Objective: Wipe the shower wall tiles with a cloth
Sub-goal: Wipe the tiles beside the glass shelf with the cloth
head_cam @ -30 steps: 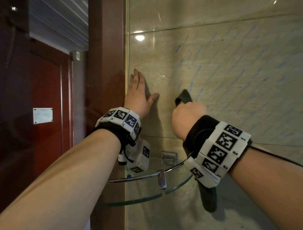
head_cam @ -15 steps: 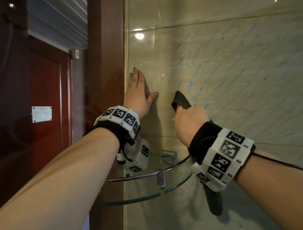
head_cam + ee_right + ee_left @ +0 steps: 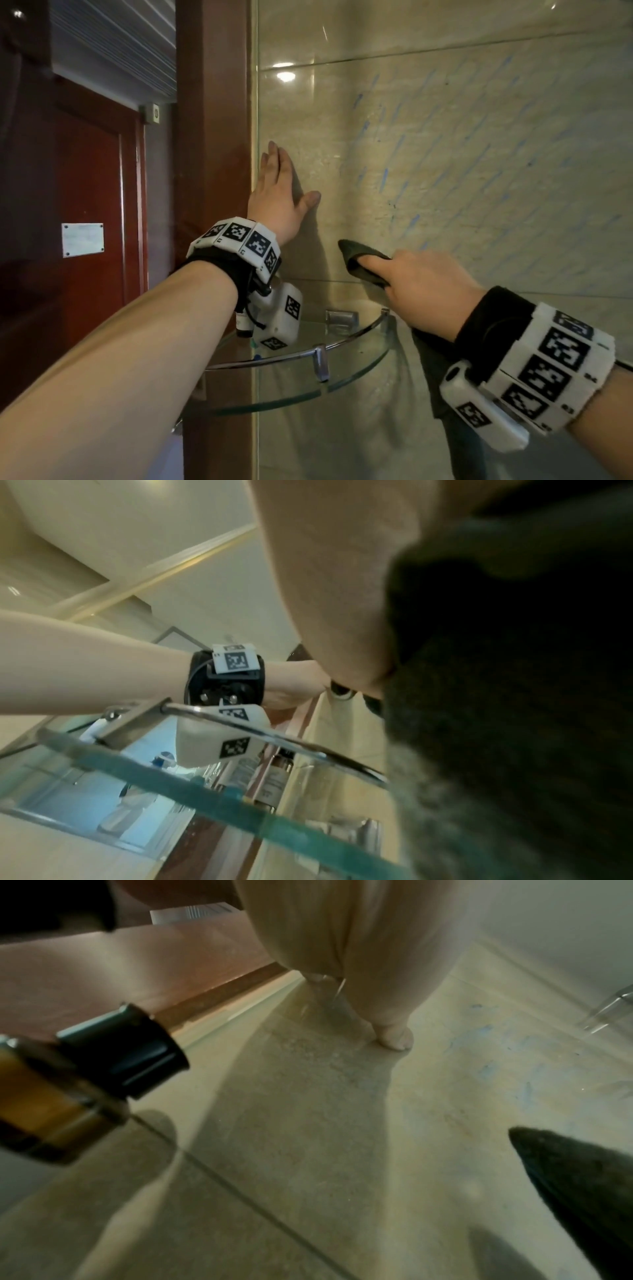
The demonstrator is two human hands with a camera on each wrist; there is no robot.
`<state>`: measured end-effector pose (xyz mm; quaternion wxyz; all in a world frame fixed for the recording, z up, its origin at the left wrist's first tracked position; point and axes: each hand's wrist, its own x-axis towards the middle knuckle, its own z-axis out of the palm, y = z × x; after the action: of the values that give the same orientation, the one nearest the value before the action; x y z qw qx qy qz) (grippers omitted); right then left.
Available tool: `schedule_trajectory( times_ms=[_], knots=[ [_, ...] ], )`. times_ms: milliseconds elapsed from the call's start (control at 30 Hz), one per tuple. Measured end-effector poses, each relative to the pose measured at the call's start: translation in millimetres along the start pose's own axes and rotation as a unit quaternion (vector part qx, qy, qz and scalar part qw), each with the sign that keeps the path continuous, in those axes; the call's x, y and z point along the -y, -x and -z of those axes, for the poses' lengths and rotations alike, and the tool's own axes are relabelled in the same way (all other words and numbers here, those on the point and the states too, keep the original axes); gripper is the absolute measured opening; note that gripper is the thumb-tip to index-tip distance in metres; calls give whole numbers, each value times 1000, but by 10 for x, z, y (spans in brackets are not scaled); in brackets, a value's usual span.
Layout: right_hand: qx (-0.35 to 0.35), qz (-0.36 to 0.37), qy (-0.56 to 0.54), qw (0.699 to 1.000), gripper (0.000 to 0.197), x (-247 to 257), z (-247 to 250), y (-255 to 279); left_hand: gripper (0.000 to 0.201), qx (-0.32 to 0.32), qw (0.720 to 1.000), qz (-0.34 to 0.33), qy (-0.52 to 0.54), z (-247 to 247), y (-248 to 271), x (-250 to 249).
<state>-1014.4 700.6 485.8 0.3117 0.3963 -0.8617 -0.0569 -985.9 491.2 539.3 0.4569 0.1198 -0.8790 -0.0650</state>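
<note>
Beige wall tiles (image 3: 462, 164) carry many short blue marks. My right hand (image 3: 416, 284) presses a dark cloth (image 3: 363, 262) flat against the tile, low on the wall, with a finger lying over the cloth; the cloth's tail hangs down under my wrist (image 3: 442, 370). In the right wrist view the cloth (image 3: 507, 696) fills the right side. My left hand (image 3: 281, 195) lies flat on the tile beside the glass edge, fingers straight and pointing up. The left wrist view shows its thumb tip (image 3: 394, 1039) on the tile and the cloth tip (image 3: 565, 1172) at the lower right.
A glass corner shelf (image 3: 349, 380) with a chrome rail (image 3: 291, 356) sits just below both hands. A small bottle with a black cap (image 3: 120, 1053) stands on it. A glass panel edge and brown wooden frame (image 3: 212, 171) bound the left. A red door (image 3: 89, 205) lies beyond.
My right hand has slid the cloth down the tile toward the shelf and turned so the fingers point left. The left hand has stayed put on the wall.
</note>
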Motion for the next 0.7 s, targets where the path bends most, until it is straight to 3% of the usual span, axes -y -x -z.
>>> schedule_trajectory(
  times_ms=[167, 300, 567, 700],
  knots=[
    [8, -31, 29, 999, 64, 57, -39, 33, 108, 68, 997, 15, -13, 68, 52, -45],
    [31, -6, 65, 997, 68, 172, -57, 15, 129, 121, 991, 13, -53, 21, 133, -33],
    [50, 15, 125, 991, 61, 231, -180, -39, 128, 109, 992, 13, -62, -31, 152, -15],
    [62, -24, 126, 990, 60, 216, -257, -28, 128, 106, 993, 12, -58, -30, 153, -15]
  ],
)
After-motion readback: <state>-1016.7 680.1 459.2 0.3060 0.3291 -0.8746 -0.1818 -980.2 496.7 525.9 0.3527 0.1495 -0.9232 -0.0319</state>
